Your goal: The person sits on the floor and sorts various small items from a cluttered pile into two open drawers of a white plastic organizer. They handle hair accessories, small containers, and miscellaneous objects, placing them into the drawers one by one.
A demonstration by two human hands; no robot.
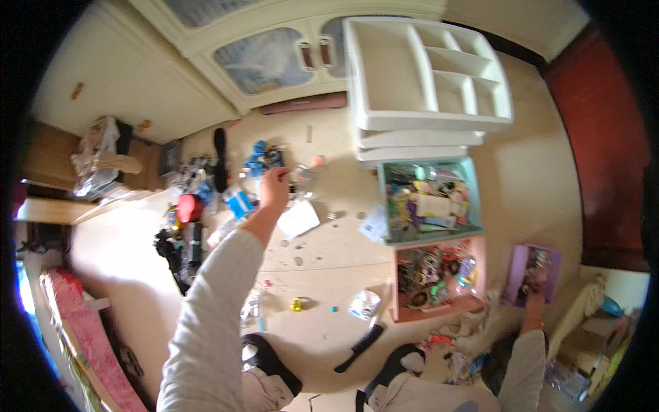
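My left hand (275, 189) is held out over the floor, its fingertips close together beside a blue bundle (256, 158) and a dark bundle; whether it pinches something small cannot be made out. At the far right, my right hand (534, 301) reaches into a purple bin (555, 273) with small mixed items; its fingers blend with the contents. Between the hands stand a teal drawer (385, 203) of mixed small things and a pink drawer (395, 288) of hair accessories and trinkets. A white sheet or card (298, 220) lies just below my left hand.
Stacked white divided trays (425, 121) stand before a cream cabinet (206, 46). A black comb (366, 340), a yellow item (296, 304) and small bits lie near my feet. At left are a red round object (190, 208), black items and a pink cushion-like thing (92, 335).
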